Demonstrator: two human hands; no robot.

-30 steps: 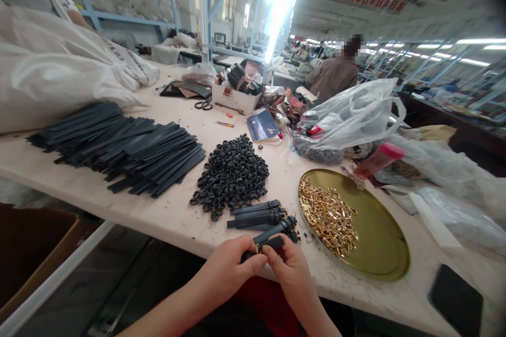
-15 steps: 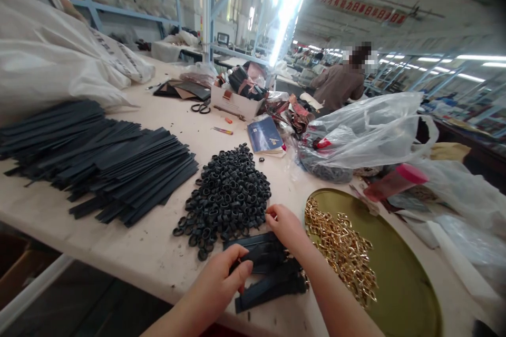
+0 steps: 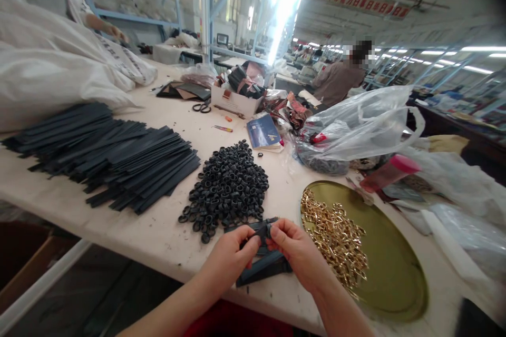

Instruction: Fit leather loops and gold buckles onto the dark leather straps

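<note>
My left hand (image 3: 233,251) pinches a dark strap (image 3: 260,234) between thumb and fingers, above the table edge. My right hand (image 3: 291,242) is closed right beside it, fingertips on a small dark loop (image 3: 269,230) at the strap's end. Whether the loop is around the strap is hidden by the fingers. Below both hands lie more dark straps (image 3: 261,269). Just beyond them is a heap of small black loops (image 3: 227,184). To the right, gold metal buckles (image 3: 336,237) are piled on a gold oval tray (image 3: 395,268).
Long dark strips (image 3: 118,155) lie stacked at left, near a white sack (image 3: 59,68). Farther back are scissors (image 3: 202,108), a blue notebook (image 3: 263,132) and a white box (image 3: 235,103). Plastic bags (image 3: 356,126) and a pink-lidded jar (image 3: 389,174) stand at right. A person (image 3: 338,81) is beyond.
My right hand has come from the loop heap's edge toward my left hand, and its fingertips now meet the strap. My left hand has lifted the strap slightly.
</note>
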